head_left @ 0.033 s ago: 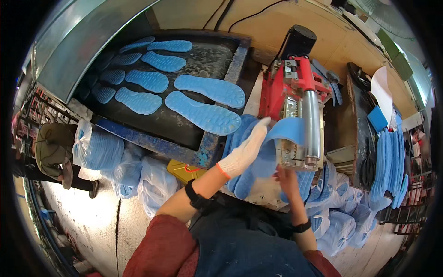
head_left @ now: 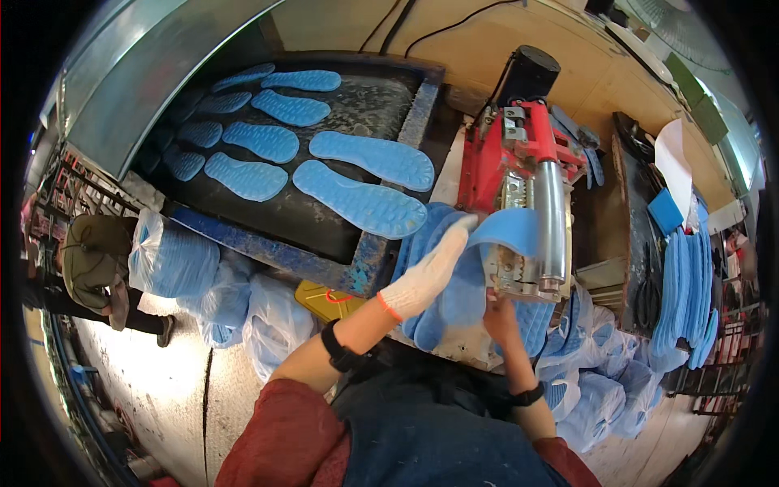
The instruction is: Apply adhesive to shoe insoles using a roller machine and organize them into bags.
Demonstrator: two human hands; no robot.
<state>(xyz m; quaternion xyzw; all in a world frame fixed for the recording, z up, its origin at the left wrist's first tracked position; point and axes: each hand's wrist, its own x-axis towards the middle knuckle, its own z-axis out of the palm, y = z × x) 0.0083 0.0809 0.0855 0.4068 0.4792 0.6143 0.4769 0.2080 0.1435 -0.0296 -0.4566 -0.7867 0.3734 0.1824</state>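
Just right of the left grip (head_left: 430, 274), a blue sole (head_left: 509, 229) arches up and over to the steel roller (head_left: 550, 223) of a red machine (head_left: 479, 162). This grip wears a white glove; its fingers lie straight and side by side along the sole's left side, and whether its thumb pinches the sole I cannot tell. Below the arch, the right grip (head_left: 500, 318) is bare and raised close to the machine's lower end; its fingertips are partly hidden, so I cannot tell whether they are together, apart or clamped on anything. Stacked soles (head_left: 428, 330) show on both sides of the glove. Farther left and beyond the left grip, loose soles (head_left: 359, 199) lie on a dark bed (head_left: 324, 231). Well to the right of both grips stands a row of soles (head_left: 684, 284).
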